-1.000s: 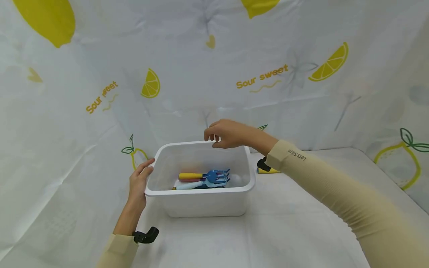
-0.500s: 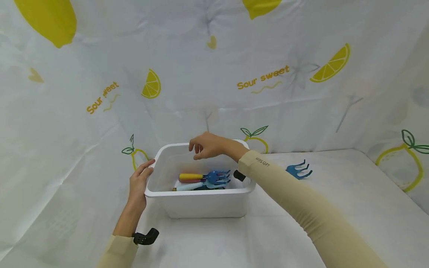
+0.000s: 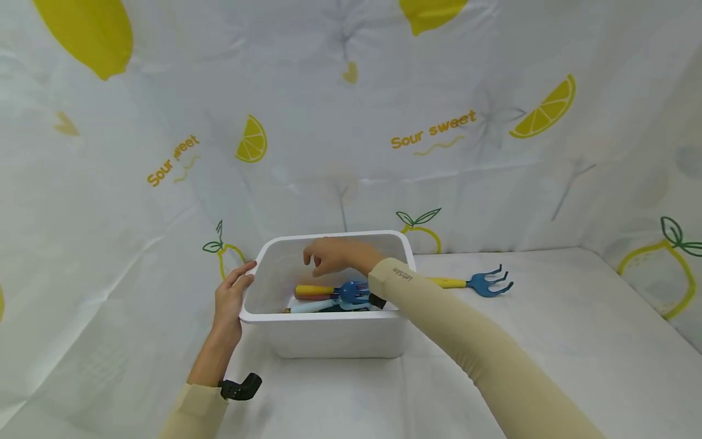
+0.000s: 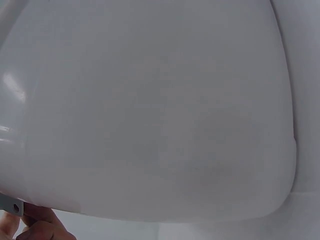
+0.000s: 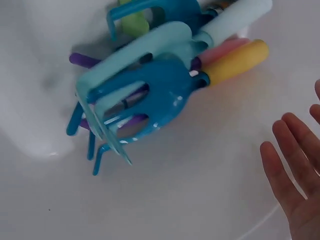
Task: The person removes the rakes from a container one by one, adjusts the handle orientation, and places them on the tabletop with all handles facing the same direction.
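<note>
A white plastic tub (image 3: 334, 336) stands on the table against the backdrop. My left hand (image 3: 226, 308) grips its left rim; in the left wrist view the tub's outer wall fills most of the picture, with a few fingers (image 4: 47, 231) at the lower left. Inside the tub lies a pile of toy hand rakes, a blue one with a yellow handle (image 3: 314, 291) on top beside a light blue one (image 3: 311, 306). Over them hovers my right hand (image 3: 336, 255), fingers loosely bent and holding nothing. The right wrist view shows it apart from the blue rake (image 5: 167, 87).
Another blue rake with a yellow handle (image 3: 487, 284) lies on the table to the right of the tub, partly behind my right sleeve (image 3: 439, 305). Purple, pink and green pieces (image 5: 134, 24) show under the pile. A lemon-print sheet (image 3: 329, 122) hangs behind.
My right hand has moved left and down into the tub opening. The rake on the right has come into view from behind the sleeve. The left hand stays on the rim.
</note>
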The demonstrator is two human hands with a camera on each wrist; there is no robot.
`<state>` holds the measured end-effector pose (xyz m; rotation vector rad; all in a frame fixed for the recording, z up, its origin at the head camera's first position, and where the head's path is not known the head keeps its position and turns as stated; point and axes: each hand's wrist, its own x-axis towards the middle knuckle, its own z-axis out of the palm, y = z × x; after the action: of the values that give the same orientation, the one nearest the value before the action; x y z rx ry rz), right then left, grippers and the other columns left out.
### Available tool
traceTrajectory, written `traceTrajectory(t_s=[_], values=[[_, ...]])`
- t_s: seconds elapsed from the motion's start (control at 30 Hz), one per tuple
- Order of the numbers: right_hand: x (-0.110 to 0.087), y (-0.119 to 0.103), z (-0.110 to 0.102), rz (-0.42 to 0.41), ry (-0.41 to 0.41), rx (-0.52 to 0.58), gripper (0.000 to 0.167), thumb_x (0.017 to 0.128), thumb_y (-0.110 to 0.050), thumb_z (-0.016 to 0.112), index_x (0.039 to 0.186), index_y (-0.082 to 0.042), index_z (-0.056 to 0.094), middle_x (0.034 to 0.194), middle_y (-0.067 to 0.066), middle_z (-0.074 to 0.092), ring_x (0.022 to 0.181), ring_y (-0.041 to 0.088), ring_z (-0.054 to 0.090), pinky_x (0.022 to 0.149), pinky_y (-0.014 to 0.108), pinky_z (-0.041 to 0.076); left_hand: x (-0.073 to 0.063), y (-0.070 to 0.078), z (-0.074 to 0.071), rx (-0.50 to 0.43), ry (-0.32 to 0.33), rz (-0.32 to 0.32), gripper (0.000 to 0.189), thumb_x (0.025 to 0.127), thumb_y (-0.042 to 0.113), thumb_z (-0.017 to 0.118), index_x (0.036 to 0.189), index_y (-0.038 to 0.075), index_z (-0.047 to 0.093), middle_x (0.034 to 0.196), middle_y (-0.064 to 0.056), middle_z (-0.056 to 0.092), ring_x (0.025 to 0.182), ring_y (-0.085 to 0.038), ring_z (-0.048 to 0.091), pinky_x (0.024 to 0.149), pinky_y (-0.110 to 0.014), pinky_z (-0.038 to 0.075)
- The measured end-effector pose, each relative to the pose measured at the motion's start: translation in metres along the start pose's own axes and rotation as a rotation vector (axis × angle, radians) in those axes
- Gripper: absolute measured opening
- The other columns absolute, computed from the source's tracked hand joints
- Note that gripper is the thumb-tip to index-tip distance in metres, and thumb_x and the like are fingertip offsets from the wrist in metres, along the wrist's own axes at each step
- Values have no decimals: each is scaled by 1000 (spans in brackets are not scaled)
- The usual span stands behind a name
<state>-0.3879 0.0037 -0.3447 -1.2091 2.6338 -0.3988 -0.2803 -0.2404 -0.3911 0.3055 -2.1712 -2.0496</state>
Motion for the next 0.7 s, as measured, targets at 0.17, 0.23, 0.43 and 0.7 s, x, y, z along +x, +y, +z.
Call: traceTrajectory(t_s=[0.17,0.23,0.43,0.7], values=[[0,1,6,6,-14,-36,33,99,-21,70,130,-12,66,121,8,69,104,19,60,90,28,54,-2,0,1,10,-7,-2,44,107,28,49,151,20,53,154,2,47,122,-11,56,87,-17,52],[1,3,9,4,-14,-46,33,99,-20,69,131,-11,66,121,9,69,104,20,60,91,29,54,-2,0,1,14,-8,-5,44,108,28,48,151,20,53,153,2,48,121,-11,56,87,-17,53],[6,6,17,10,-22,-33,37,99,-20,68,135,-10,64,121,9,69,103,20,60,91,28,54,-3,-1,1,19,-6,-6,44,108,29,48,151,21,52,153,3,47,122,-11,56,86,-16,53],[10,7,25,30,-35,16,38,100,-22,67,137,-12,63,126,11,68,105,19,59,91,29,54,-2,1,0,9,-8,3,44,108,30,49,150,21,53,149,4,51,119,-9,59,87,-18,54]])
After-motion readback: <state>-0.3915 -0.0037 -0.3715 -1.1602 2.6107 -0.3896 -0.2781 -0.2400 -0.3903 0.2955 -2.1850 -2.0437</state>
